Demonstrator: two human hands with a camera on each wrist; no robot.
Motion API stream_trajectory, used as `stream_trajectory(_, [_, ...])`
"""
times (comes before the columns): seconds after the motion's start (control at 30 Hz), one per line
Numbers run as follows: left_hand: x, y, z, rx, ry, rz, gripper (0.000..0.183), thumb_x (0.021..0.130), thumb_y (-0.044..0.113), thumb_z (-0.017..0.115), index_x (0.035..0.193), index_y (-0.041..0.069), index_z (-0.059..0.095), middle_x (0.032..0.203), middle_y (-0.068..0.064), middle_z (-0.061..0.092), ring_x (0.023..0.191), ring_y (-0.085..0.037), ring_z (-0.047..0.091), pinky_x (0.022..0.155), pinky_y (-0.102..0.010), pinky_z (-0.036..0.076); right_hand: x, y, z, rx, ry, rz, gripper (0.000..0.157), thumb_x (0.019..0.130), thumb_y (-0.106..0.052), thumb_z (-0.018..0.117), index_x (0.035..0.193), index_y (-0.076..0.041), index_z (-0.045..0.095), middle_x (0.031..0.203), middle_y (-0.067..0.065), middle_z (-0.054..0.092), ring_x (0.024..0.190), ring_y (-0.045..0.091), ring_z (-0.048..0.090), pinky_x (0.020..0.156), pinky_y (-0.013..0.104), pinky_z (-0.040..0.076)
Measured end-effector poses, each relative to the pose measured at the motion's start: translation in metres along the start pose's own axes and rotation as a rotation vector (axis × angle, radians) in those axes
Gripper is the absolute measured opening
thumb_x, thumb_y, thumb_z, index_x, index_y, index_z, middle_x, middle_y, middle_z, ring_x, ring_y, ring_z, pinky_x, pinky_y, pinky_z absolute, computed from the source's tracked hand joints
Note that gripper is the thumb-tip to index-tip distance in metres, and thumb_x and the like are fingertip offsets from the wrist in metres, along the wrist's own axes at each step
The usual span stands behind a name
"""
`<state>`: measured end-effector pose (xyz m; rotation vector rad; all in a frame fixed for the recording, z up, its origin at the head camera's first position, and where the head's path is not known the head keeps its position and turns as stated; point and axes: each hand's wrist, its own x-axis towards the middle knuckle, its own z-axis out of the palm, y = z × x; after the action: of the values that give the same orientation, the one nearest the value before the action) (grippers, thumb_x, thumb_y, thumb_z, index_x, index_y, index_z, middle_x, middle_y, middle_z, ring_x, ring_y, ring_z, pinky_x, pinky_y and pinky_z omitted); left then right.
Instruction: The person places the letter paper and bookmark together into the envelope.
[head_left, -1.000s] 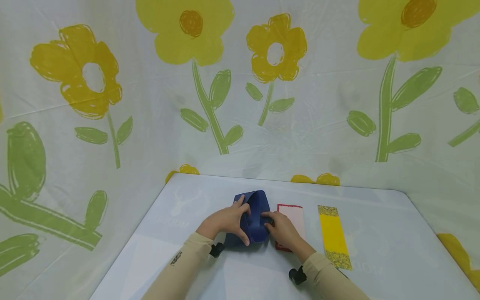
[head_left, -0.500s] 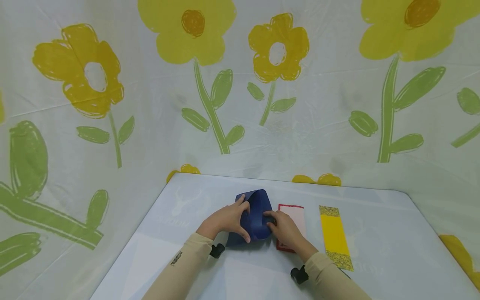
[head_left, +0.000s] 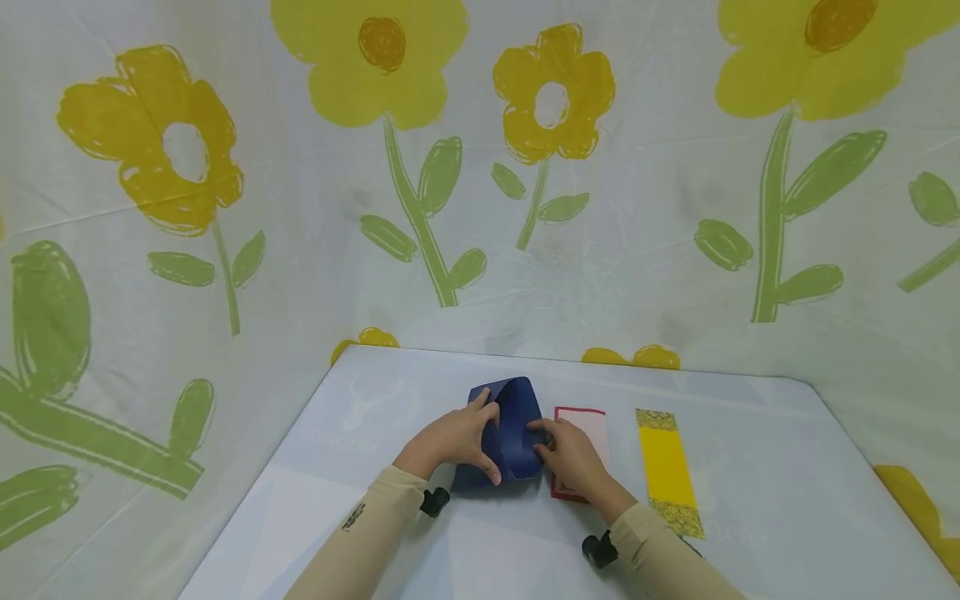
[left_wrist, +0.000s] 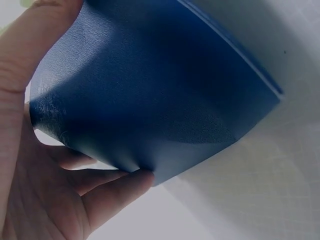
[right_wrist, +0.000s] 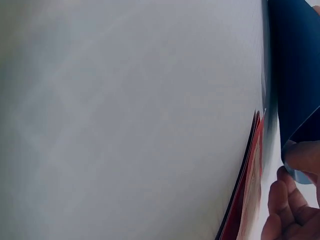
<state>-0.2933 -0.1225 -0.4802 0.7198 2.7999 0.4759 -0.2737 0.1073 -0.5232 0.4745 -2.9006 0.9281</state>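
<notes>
A dark blue envelope of grained paper is held bulged, its mouth gaping, at the middle of the table in the head view. My left hand grips its left side, thumb and fingers spread around it. In the left wrist view the fingers of that hand press the lower edge of the envelope. My right hand pinches the right edge between thumb and fingers. The right wrist view shows this hand at the curled edge of the envelope.
Beneath and behind my right hand lies a pale pink card with a red border. Farther right is a yellow strip with patterned ends. Red-edged layers stand out in the right wrist view. A flowered cloth backs the white table.
My right hand has shifted slightly to the right, along with the envelope's right edge. My left hand keeps its hold in nearly the same place.
</notes>
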Motion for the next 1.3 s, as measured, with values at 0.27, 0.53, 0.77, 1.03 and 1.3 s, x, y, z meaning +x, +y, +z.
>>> stream_trajectory(0.27, [0.001,0.0,0.0,0.017,-0.004,0.0,0.08,0.053,0.066,0.092,0.106,0.026,0.049,0.165,-0.024,0.02,0.111,-0.037,0.066,0.08,-0.038,0.055,-0.002,0.001,-0.003,-0.034,0.007,0.007,0.033,0.088,-0.01,0.079,0.121,-0.017,0.072,0.085,-0.004,0.056,0.075,0.01,0.055,0.069,0.031,0.049])
stream_trajectory(0.53, [0.002,0.0,0.001,0.029,-0.009,0.005,0.08,0.052,0.066,0.092,0.107,0.025,0.05,0.165,-0.026,0.02,0.106,-0.032,0.067,0.081,-0.038,0.056,-0.004,0.003,-0.006,-0.043,0.034,0.015,0.036,0.09,-0.012,0.077,0.125,-0.02,0.071,0.085,-0.006,0.058,0.072,0.009,0.052,0.068,0.027,0.05])
stream_trajectory(0.77, [0.002,0.0,0.001,0.033,-0.014,0.006,0.08,0.053,0.065,0.093,0.108,0.025,0.05,0.165,-0.026,0.02,0.114,-0.036,0.066,0.089,-0.043,0.056,-0.005,0.008,-0.012,-0.013,0.034,0.066,0.041,0.093,-0.015,0.076,0.132,-0.022,0.067,0.091,-0.005,0.061,0.075,0.01,0.054,0.07,0.026,0.051])
stream_trajectory(1.03, [0.003,0.002,0.001,0.055,-0.014,0.015,0.08,0.052,0.064,0.093,0.106,0.025,0.049,0.165,-0.026,0.02,0.108,-0.035,0.067,0.085,-0.042,0.056,-0.01,0.015,-0.017,0.006,0.052,0.091,0.043,0.092,-0.015,0.075,0.134,-0.019,0.066,0.095,-0.002,0.062,0.077,0.013,0.053,0.07,0.028,0.051])
stream_trajectory(1.3, [0.004,0.002,0.0,0.055,-0.019,0.025,0.079,0.053,0.062,0.094,0.106,0.025,0.049,0.165,-0.027,0.019,0.116,-0.039,0.065,0.089,-0.044,0.056,-0.014,0.019,-0.022,0.009,0.045,0.142,0.045,0.093,-0.018,0.074,0.137,-0.02,0.064,0.102,0.0,0.063,0.079,0.014,0.054,0.076,0.032,0.053])
